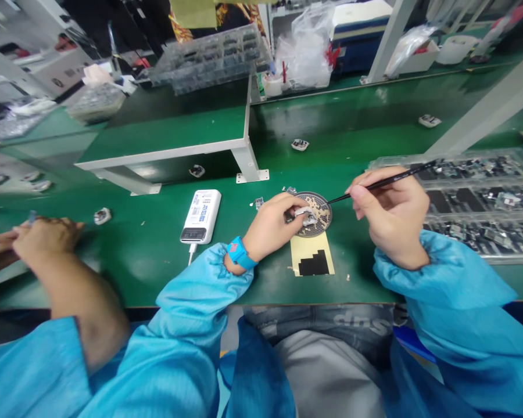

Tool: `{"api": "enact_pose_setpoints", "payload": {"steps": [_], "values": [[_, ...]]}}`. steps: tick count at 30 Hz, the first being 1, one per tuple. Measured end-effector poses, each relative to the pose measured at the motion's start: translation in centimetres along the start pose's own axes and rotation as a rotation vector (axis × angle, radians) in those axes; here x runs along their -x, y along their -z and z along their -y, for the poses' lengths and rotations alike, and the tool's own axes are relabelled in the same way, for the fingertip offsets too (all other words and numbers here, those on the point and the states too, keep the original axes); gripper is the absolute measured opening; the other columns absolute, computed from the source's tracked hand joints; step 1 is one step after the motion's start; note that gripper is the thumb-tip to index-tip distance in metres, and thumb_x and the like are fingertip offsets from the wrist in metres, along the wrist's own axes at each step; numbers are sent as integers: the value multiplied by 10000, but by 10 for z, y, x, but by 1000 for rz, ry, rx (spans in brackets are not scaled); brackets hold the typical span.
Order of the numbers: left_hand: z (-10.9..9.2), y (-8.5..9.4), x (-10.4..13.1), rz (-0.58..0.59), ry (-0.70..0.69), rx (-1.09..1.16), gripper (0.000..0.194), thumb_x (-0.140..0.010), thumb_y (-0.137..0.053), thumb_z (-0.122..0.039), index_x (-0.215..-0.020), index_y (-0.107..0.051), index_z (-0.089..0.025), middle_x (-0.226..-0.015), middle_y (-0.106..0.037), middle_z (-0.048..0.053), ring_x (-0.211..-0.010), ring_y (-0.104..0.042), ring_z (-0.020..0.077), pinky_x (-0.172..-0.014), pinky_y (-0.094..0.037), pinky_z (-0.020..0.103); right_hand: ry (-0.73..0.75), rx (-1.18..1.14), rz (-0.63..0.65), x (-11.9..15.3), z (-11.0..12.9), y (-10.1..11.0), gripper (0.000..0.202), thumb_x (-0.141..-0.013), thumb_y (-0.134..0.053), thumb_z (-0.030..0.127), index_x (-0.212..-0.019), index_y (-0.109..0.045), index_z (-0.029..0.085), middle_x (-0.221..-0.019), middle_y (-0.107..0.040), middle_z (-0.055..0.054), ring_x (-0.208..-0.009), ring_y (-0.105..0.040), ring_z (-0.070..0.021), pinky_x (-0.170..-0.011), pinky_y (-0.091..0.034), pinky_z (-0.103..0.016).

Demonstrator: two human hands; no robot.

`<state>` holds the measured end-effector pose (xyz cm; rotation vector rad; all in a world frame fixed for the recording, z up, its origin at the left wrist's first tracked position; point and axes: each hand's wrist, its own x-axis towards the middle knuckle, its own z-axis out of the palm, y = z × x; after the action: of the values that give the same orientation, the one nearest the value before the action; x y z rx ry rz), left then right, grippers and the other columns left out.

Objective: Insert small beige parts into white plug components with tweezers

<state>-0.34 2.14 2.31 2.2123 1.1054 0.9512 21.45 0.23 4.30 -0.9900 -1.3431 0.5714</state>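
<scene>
My left hand (pixel 276 225) is closed on a small whitish electronic part (pixel 304 217), its fingers bent round the part's edge. Beneath that part lies a round dark dish (pixel 320 227) strewn with many tiny pieces. In my right hand (pixel 390 212) is a thin black tweezers-like tool (pixel 386 181), whose tip points left to the dish's right rim. Whether the tip touches anything is too small to tell. A yellowish sheet with black stickers (pixel 312 258) lies just in front of the dish. Small loose parts (pixel 259 202) sit behind my left hand.
A white power bank (pixel 201 216) with a cable lies left. Clear compartment trays (pixel 483 203) of parts stand right. A green raised shelf (pixel 169 130) is behind. Small white devices (pixel 300 144) are scattered about. A co-worker's hands (pixel 47 235) are at far left.
</scene>
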Motion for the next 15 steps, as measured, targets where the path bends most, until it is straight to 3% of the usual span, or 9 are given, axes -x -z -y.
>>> {"api": "enact_pose_setpoints", "payload": {"steps": [5, 9, 15], "values": [[5, 5, -3, -196, -162, 12, 188, -889, -598, -64, -1014, -673, -181, -1033, -680, 68, -976, -634, 178, -823, -529, 311, 64, 24, -81, 0, 2, -1, 186, -898, -734, 399, -908, -615, 256, -830, -676, -27, -522, -549, -127, -422, -418, -302], [11, 7, -7, -268, -203, -47, 166, -895, -583, -71, -987, -657, -189, -1002, -683, 69, -971, -637, 188, -868, -533, 342, 73, 98, -104, 3, 0, 0, 155, -922, -694, 444, -962, -618, 315, -917, -698, -56, -549, -561, -170, -438, -406, -351], [14, 8, -10, -232, -169, -91, 164, -904, -581, -112, -1002, -676, -204, -1033, -694, 77, -1007, -639, 212, -892, -531, 372, 94, 97, -52, 5, -6, 2, 166, -945, -648, 468, -1065, -618, 357, -999, -710, -77, -671, -629, -244, -540, -441, -411]]}}
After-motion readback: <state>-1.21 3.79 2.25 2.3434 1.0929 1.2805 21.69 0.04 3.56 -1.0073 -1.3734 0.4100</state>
